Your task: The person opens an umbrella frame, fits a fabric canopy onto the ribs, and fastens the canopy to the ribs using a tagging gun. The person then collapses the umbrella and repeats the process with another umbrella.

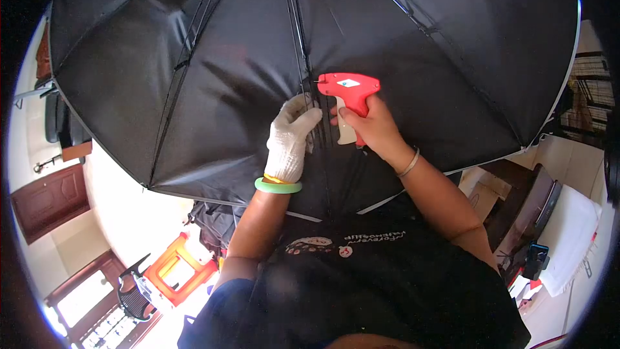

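An opened black umbrella spreads in front of me with its inner side and ribs facing me. My left hand, in a white knit glove, pinches a dark umbrella rib near the middle of the canopy. My bare right hand is wrapped round the handle of a red tagging gun with a cream trigger. The gun's needle tip points left and lies close to the rib, just above my gloved fingers. Whether the needle touches the rib or cloth, I cannot tell.
An orange plastic stool stands on the floor at lower left, beside a dark chair. Brown doors are at the left. At the right are a dark wooden piece of furniture and a white padded bundle.
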`<action>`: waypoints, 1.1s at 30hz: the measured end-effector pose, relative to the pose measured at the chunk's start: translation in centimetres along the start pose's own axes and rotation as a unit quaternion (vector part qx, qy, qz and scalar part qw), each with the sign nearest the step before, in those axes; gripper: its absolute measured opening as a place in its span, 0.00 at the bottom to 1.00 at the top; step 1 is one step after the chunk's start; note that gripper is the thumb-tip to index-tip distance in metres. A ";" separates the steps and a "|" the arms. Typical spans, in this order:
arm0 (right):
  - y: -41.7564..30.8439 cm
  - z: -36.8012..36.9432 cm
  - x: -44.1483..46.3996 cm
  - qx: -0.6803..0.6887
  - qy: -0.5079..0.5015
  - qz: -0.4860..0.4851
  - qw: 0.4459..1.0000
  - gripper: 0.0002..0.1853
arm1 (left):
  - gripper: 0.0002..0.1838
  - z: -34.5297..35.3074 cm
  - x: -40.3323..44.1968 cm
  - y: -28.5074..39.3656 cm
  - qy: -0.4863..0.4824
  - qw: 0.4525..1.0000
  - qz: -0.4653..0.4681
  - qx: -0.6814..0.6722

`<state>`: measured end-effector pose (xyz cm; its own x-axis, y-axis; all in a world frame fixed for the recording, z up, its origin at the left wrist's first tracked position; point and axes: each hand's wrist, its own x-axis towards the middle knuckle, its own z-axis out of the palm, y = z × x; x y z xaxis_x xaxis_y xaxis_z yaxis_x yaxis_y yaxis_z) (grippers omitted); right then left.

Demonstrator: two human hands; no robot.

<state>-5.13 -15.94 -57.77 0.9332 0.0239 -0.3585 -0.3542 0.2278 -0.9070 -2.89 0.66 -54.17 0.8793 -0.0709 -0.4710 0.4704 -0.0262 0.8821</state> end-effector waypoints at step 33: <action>-9.5 -2.7 -8.4 -0.001 -0.028 -0.103 0.994 0.17 | 0.34 1.8 -3.4 3.2 -0.020 0.870 0.467 0.156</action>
<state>-9.81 -20.91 -46.73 0.9877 0.0316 -0.1531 -0.1562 0.2311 -0.9603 -4.50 -0.98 -49.70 0.8607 -0.2412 0.4484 -0.4971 -0.2075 0.8425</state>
